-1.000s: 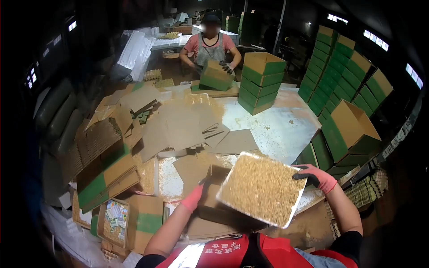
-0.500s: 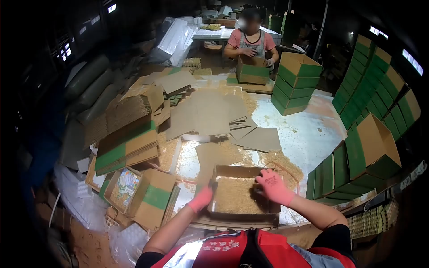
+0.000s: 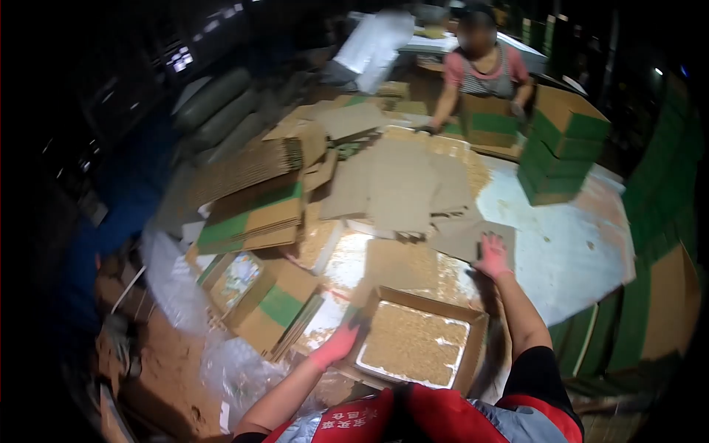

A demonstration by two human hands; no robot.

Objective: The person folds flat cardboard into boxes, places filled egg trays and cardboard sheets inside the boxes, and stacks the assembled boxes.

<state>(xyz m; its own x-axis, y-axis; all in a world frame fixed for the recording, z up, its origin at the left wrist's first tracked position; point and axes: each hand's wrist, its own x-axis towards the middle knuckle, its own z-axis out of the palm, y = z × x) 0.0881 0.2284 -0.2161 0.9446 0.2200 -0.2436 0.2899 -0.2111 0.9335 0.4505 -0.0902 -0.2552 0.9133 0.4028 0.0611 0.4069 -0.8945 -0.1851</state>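
A cardboard box (image 3: 480, 340) stands right in front of me, with its top uncovered. Inside it lies a level layer of tan husk-like filling (image 3: 417, 336), with a white edge around it. My left hand (image 3: 336, 347), in a pink glove with dark fingertips, holds the box at its left wall; part of its fingers is hidden. Beyond the box, my right hand (image 3: 493, 257), gloved alike, reaches out with spread fingers onto a flat cardboard sheet (image 3: 461, 240). More loose cardboard sheets (image 3: 399, 184) overlap across the table's middle.
On the left are stacked flattened boxes (image 3: 251, 218) and a small box of printed papers (image 3: 240, 277). Green-banded boxes (image 3: 557, 170) are stacked at the far right, with more along the right edge. A co-worker (image 3: 484, 70) handles another box (image 3: 489, 122) across the table.
My right hand has left the box's far right corner and reached forward to the cardboard sheet. The filling looks more level. My left hand stays at the left wall; the view has shifted.
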